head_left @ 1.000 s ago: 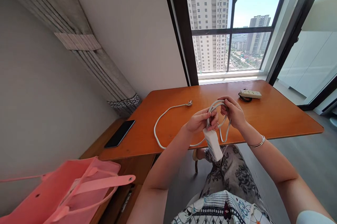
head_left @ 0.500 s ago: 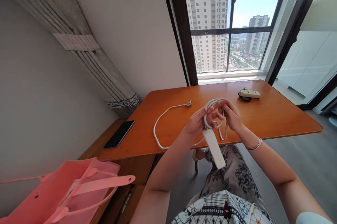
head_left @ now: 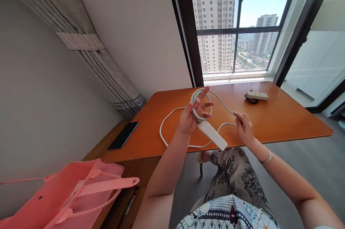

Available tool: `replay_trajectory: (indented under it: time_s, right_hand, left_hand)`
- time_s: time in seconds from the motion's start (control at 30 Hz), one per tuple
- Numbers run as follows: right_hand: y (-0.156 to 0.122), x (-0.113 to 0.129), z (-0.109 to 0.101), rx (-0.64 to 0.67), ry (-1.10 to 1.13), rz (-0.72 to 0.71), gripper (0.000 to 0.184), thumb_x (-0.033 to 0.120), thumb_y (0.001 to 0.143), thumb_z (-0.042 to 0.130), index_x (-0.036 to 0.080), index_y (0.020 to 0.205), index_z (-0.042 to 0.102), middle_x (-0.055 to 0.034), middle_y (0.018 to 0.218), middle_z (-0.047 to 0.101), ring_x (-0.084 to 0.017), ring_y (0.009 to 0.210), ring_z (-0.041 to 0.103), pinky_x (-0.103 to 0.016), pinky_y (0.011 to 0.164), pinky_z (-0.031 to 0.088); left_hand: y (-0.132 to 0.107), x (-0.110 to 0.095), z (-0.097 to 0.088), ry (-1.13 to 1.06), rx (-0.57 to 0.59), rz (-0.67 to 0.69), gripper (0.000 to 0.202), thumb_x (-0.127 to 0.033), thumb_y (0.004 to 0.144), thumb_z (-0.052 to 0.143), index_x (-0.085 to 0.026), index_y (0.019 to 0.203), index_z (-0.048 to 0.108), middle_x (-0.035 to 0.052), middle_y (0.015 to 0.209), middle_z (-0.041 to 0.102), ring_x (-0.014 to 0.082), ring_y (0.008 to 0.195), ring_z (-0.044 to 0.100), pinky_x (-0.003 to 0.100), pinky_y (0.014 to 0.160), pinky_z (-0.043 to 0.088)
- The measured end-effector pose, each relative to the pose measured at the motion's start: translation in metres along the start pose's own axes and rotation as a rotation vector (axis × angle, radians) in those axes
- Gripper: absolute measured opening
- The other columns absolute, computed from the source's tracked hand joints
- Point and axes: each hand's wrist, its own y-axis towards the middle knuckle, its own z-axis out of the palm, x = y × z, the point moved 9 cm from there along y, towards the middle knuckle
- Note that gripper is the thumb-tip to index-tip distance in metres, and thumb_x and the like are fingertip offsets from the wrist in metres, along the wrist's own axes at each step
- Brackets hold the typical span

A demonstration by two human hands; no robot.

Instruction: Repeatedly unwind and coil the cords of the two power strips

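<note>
My left hand [head_left: 192, 116] is raised over the orange table [head_left: 283, 117] and grips a small coil of white cord [head_left: 198, 106] together with the white power strip [head_left: 212, 136] that hangs from it. From the coil the cord runs right to my right hand [head_left: 244, 127], which pinches it just above the table's front edge. The remaining cord lies in a loose loop [head_left: 165, 123] on the table to the left.
A second power strip [head_left: 256, 95] with a black cord lies at the table's far right. A black phone [head_left: 123, 135] rests on a lower wooden ledge at left. A pink bag [head_left: 67, 193] stands at bottom left. Behind the table is a window.
My left hand lifted up and left with the coil and power strip. My right hand left the coil and slid right and down along the cord, drawing out a length.
</note>
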Motion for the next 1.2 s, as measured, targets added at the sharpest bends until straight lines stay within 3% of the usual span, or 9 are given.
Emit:
replay_trajectory:
  time_s: [0.2, 0.33, 0.43, 0.5, 0.7, 0.83, 0.97, 1.07, 1.2]
  right_hand:
    - [0.012, 0.036, 0.017, 0.342, -0.179, -0.237, 0.031, 0.022, 0.099, 0.046, 0.022, 0.121, 0.067, -0.0037, 0.083, 0.062, -0.013, 0.066, 0.060, -0.024, 0.063, 0.048]
    - [0.016, 0.055, 0.008, 0.338, -0.213, -0.315, 0.029, 0.024, 0.100, 0.046, 0.021, 0.117, 0.070, -0.0043, 0.079, 0.062, -0.013, 0.065, 0.058, -0.024, 0.060, 0.045]
    - [0.014, 0.067, 0.005, 0.354, -0.227, -0.352, 0.030, 0.025, 0.100, 0.045, 0.021, 0.116, 0.071, -0.0054, 0.080, 0.064, -0.014, 0.065, 0.059, -0.025, 0.059, 0.044]
    - [0.012, 0.074, 0.006, 0.388, -0.228, -0.372, 0.031, 0.025, 0.101, 0.044, 0.021, 0.117, 0.071, -0.0060, 0.080, 0.065, -0.014, 0.067, 0.059, -0.026, 0.061, 0.045]
    - [0.009, 0.103, 0.005, 0.374, -0.258, -0.492, 0.033, 0.022, 0.101, 0.044, 0.017, 0.124, 0.067, -0.0057, 0.078, 0.062, -0.014, 0.063, 0.055, -0.027, 0.060, 0.041]
    - [0.007, 0.122, 0.011, 0.443, -0.265, -0.532, 0.032, 0.022, 0.100, 0.045, 0.016, 0.124, 0.066, -0.0051, 0.080, 0.061, -0.013, 0.062, 0.053, -0.026, 0.059, 0.038]
    - [0.011, 0.144, 0.015, 0.544, -0.252, -0.565, 0.031, 0.021, 0.099, 0.044, 0.017, 0.122, 0.064, -0.0064, 0.084, 0.064, -0.014, 0.066, 0.055, -0.027, 0.058, 0.038]
    - [0.029, 0.151, 0.010, 0.565, -0.228, -0.528, 0.030, 0.024, 0.100, 0.044, 0.021, 0.123, 0.064, -0.0071, 0.090, 0.068, -0.016, 0.074, 0.059, -0.028, 0.064, 0.043]
    - [0.068, 0.144, -0.005, 0.473, -0.137, -0.427, 0.038, 0.049, 0.089, 0.067, 0.024, 0.118, 0.068, -0.0100, 0.102, 0.069, -0.025, 0.094, 0.063, -0.038, 0.081, 0.050]
  left_hand:
    - [0.002, 0.005, 0.003, 0.043, 0.079, 0.021, 0.042, -0.050, 0.071, 0.082, -0.015, 0.069, 0.058, 0.0057, 0.153, 0.048, 0.0355, 0.131, 0.056, 0.043, 0.092, 0.061]
    - [0.002, 0.009, -0.004, 0.142, 0.070, -0.023, 0.043, -0.048, 0.067, 0.086, -0.015, 0.075, 0.060, 0.0109, 0.147, 0.053, 0.0303, 0.110, 0.069, 0.031, 0.075, 0.062]
    - [0.000, 0.013, -0.007, 0.152, 0.064, -0.056, 0.042, -0.048, 0.069, 0.084, -0.016, 0.080, 0.059, 0.0147, 0.141, 0.059, 0.0193, 0.085, 0.073, 0.022, 0.051, 0.051]
    - [-0.001, 0.016, -0.008, 0.146, 0.067, -0.080, 0.039, -0.044, 0.071, 0.084, -0.018, 0.081, 0.057, 0.0145, 0.134, 0.064, 0.0131, 0.071, 0.068, 0.021, 0.044, 0.044]
    - [0.000, 0.021, 0.000, 0.306, 0.145, -0.028, 0.030, -0.044, 0.080, 0.076, -0.019, 0.089, 0.060, 0.0109, 0.120, 0.070, 0.0067, 0.056, 0.053, 0.022, 0.047, 0.039]
    - [-0.002, 0.024, 0.016, 0.428, 0.215, -0.032, 0.029, -0.046, 0.085, 0.071, -0.018, 0.087, 0.062, 0.0128, 0.119, 0.070, 0.0085, 0.061, 0.053, 0.023, 0.053, 0.042]
    - [-0.005, 0.028, 0.028, 0.478, 0.264, -0.069, 0.029, -0.044, 0.085, 0.070, -0.017, 0.096, 0.069, 0.0105, 0.103, 0.070, 0.0136, 0.074, 0.061, 0.025, 0.069, 0.048]
    - [-0.008, 0.040, 0.027, 0.447, 0.287, -0.184, 0.038, -0.049, 0.085, 0.070, -0.017, 0.104, 0.068, 0.0037, 0.082, 0.066, 0.0116, 0.061, 0.058, 0.023, 0.057, 0.044]
    - [-0.017, 0.059, 0.030, 0.371, 0.382, -0.355, 0.049, -0.065, 0.081, 0.066, -0.016, 0.087, 0.063, -0.0010, 0.059, 0.059, 0.0086, 0.040, 0.045, 0.023, 0.041, 0.033]
